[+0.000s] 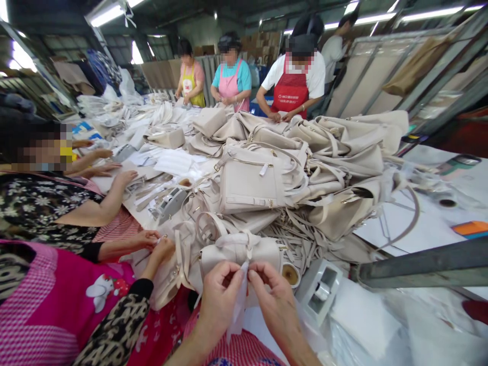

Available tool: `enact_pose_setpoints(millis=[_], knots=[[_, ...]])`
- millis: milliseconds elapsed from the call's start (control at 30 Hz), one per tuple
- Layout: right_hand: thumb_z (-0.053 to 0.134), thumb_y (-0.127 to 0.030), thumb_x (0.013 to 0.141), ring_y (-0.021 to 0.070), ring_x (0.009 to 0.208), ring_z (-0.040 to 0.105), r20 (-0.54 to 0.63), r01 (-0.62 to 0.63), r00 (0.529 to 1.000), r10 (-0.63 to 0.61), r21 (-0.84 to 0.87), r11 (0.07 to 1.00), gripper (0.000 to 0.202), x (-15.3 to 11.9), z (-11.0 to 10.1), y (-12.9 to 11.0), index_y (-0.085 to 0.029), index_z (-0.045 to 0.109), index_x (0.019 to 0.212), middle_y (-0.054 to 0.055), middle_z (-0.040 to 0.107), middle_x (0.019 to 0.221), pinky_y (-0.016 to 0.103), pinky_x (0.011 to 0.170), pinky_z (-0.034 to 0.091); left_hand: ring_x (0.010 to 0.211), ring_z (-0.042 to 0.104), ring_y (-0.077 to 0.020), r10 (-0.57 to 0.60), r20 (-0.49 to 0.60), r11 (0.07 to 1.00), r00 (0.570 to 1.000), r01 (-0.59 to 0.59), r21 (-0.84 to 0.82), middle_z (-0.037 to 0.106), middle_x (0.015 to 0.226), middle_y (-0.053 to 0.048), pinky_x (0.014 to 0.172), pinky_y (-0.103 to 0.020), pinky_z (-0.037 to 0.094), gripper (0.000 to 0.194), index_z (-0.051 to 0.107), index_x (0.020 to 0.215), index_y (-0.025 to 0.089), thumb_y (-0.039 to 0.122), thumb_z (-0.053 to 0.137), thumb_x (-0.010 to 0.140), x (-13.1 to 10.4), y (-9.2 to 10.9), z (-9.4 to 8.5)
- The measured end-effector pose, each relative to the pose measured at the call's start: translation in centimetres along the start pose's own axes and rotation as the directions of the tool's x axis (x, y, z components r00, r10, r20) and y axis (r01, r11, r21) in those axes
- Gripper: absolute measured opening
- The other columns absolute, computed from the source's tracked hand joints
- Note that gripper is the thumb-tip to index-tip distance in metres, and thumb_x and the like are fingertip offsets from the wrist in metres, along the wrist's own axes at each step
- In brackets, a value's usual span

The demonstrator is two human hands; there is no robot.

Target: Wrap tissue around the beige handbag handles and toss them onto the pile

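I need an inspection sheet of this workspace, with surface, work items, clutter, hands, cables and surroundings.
Surface: pale table, mostly covered.
Work items: beige bag in front of the hands; thin white strip at its near side.
Clutter: piled bags, loose straps, grey tape dispenser.
Hands: left hand pinches the strip; right hand is close beside it, grip unclear.
Cables: nothing seen.
Surroundings: co-workers in aprons, overhead lights, metal bar at right.
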State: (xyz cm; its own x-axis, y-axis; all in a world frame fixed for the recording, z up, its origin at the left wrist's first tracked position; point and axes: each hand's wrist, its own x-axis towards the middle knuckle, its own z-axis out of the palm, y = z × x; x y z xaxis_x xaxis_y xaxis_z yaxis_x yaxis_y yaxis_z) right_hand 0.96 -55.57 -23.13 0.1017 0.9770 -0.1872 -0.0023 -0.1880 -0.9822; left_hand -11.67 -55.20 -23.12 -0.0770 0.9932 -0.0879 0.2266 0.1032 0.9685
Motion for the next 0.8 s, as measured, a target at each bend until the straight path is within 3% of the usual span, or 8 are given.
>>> enact_pose_setpoints(millis=[100, 167, 367, 433, 533, 667, 733, 800], knots=[[0.073, -0.047, 0.073, 0.0196, 0.067, 0.064, 0.025, -0.116, 0.993, 0.114, 0.179, 0.977, 0.031, -0.2, 0.2, -0.2, -0.02, 0.07, 0.087, 0.002, 0.07, 0.071, 0.027, 0.057, 0.051, 0.066, 0.059, -0.0169, 0.026, 0.003, 1.0, 1.0, -0.026, 0.004, 0.063, 0.068, -0.002, 0.063, -0.025, 0.045, 0.019, 0.067, 0.069, 0.017, 0.03, 0.062, 0.082, -0.1, 0.0, 0.1], [0.079, -0.049, 0.066, 0.0175, 0.061, 0.061, 0.018, -0.163, 0.986, 0.165, 0.281, 0.946, 0.037, -0.2, 0.5, -0.3, -0.02, 0.068, 0.086, 0.0, 0.068, 0.066, 0.026, 0.054, 0.049, 0.065, 0.057, -0.0159, 0.018, 0.007, 0.999, 1.0, -0.017, -0.048, 0.062, 0.066, -0.001, 0.062, -0.025, 0.044, 0.016, 0.065, 0.068, 0.017, 0.029, 0.063, 0.08, -0.1, 0.0, 0.2], [0.083, -0.049, 0.059, 0.0119, 0.055, 0.053, 0.066, -0.209, 0.978, 0.199, 0.407, 0.889, 0.035, 0.4, 0.5, -0.8, -0.019, 0.068, 0.07, -0.003, 0.062, 0.062, 0.022, 0.051, 0.044, 0.056, 0.049, -0.0113, -0.189, 0.015, 0.912, 0.982, 0.181, -0.369, 0.053, 0.062, 0.006, 0.055, -0.021, 0.041, 0.024, 0.052, 0.074, 0.02, 0.033, 0.071, 0.073, -0.1, -0.3, 0.7], [0.082, -0.045, 0.059, 0.0113, 0.054, 0.052, 0.075, -0.228, 0.973, 0.217, 0.419, 0.879, 0.031, 0.5, 0.6, -0.7, -0.019, 0.068, 0.07, -0.004, 0.06, 0.06, 0.022, 0.05, 0.042, 0.056, 0.05, -0.0126, -0.157, -0.027, 0.946, 0.987, 0.142, -0.292, 0.053, 0.062, 0.005, 0.056, -0.022, 0.042, 0.022, 0.053, 0.073, 0.021, 0.036, 0.069, 0.076, -0.2, -0.3, 0.6], [0.078, -0.042, 0.06, 0.0098, 0.049, 0.044, 0.053, -0.223, 0.973, 0.222, 0.435, 0.872, 0.028, 0.6, 1.3, 0.0, -0.02, 0.066, 0.071, -0.006, 0.055, 0.054, 0.021, 0.048, 0.037, 0.067, 0.058, -0.0186, -0.004, -0.11, 1.0, 0.994, 0.001, -0.032, 0.063, 0.069, 0.0, 0.064, -0.027, 0.048, 0.019, 0.063, 0.075, 0.021, 0.04, 0.066, 0.076, -0.5, -0.1, 0.1], [0.073, -0.036, 0.059, 0.0084, 0.048, 0.037, 0.037, -0.196, 0.979, 0.203, 0.467, 0.862, 0.02, 1.4, 2.3, 1.0, -0.021, 0.063, 0.066, -0.009, 0.047, 0.049, 0.022, 0.048, 0.03, 0.086, 0.064, -0.0245, 0.15, -0.133, 0.978, 0.98, -0.127, 0.166, 0.072, 0.087, -0.003, 0.085, -0.032, 0.05, 0.017, 0.073, 0.08, 0.024, 0.039, 0.068, 0.073, -0.3, -0.6, -0.6], [0.073, -0.035, 0.059, 0.0084, 0.049, 0.036, 0.022, -0.185, 0.979, 0.201, 0.496, 0.848, 0.018, 1.8, 2.3, 1.1, -0.021, 0.063, 0.065, -0.009, 0.046, 0.049, 0.022, 0.049, 0.029, 0.096, 0.064, -0.0261, 0.128, -0.12, 0.982, 0.984, -0.109, 0.153, 0.073, 0.097, -0.002, 0.093, -0.032, 0.049, 0.019, 0.074, 0.085, 0.026, 0.04, 0.069, 0.073, -0.2, -1.3, -0.7], [0.076, -0.036, 0.058, 0.0082, 0.049, 0.036, 0.031, -0.189, 0.979, 0.203, 0.525, 0.83, 0.021, 1.9, 2.1, 0.8, -0.021, 0.064, 0.066, -0.009, 0.047, 0.05, 0.022, 0.05, 0.029, 0.105, 0.064, -0.0281, 0.008, -0.126, 0.992, 0.992, 0.009, 0.128, 0.074, 0.105, -0.001, 0.094, -0.032, 0.05, 0.028, 0.075, 0.092, 0.026, 0.044, 0.071, 0.071, -0.2, -2.2, -0.8]])
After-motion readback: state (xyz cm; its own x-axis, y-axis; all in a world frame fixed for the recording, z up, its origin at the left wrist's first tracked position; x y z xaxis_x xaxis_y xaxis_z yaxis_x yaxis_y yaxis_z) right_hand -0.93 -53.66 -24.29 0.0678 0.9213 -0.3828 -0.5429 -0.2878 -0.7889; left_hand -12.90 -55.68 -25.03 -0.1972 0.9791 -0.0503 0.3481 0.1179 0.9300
